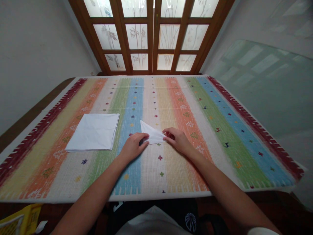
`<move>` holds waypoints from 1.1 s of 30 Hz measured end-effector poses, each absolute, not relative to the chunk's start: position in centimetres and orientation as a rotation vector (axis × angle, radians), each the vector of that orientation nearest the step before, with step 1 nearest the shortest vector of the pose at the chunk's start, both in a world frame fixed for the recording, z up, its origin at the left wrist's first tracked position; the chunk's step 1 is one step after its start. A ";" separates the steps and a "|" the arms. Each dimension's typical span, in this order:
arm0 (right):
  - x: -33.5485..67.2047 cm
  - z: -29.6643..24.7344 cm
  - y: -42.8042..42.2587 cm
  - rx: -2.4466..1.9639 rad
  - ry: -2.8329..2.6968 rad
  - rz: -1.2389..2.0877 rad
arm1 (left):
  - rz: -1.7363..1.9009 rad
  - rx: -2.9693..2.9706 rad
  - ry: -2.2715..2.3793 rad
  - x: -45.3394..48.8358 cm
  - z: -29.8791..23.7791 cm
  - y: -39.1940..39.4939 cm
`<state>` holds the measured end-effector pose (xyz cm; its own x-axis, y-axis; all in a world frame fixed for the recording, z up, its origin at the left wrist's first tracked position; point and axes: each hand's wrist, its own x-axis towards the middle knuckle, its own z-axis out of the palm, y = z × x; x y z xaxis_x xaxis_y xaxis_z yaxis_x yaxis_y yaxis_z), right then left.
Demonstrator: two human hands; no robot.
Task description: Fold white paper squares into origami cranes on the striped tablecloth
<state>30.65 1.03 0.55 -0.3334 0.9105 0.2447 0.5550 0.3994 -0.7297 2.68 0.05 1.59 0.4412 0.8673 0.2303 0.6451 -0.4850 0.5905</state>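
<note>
A white sheet folded into a pointed triangle [152, 133] lies on the striped tablecloth [186, 109], between my two hands. My left hand [133, 147] holds its lower left side with the fingertips. My right hand [178, 141] pinches its right tip. To the left of my left hand lies a flat, square white folded sheet or stack [93, 132], apart from both hands. The paper or cloth material of both white pieces is hard to tell.
The multicoloured tablecloth covers a large table, whose near edge lies under my forearms. A glass pane [264, 85] stands at the right. Wooden doors with frosted bamboo-patterned panes [151, 36] stand beyond the far edge. A yellow bag [22, 220] sits low at the left.
</note>
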 end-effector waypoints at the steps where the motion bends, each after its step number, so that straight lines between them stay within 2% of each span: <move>1: 30.6 0.4 1.1 -1.228 -2.025 0.685 | 0.724 2.283 1.279 2.7 1.5 0.0; 13: 30.3 0.5 1.0 -1.190 -2.217 0.504 | 0.695 2.394 1.134 2.8 1.6 0.1; 22: 29.4 3.3 -1.2 -1.370 -2.614 0.178 | 0.731 2.406 1.088 2.6 1.0 0.1; 27: 28.6 5.9 -1.5 -1.538 -2.717 0.318 | 0.746 2.441 1.011 2.6 0.5 0.4; 33: 26.8 5.1 -0.5 -1.711 -2.379 0.514 | 0.742 2.445 0.961 2.6 0.5 0.3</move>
<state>26.76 -0.48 5.11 -0.3295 0.9419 -0.0648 0.8846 0.2840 -0.3699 2.64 0.28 0.48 0.6209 0.7130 0.3258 0.4954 -0.6790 0.5418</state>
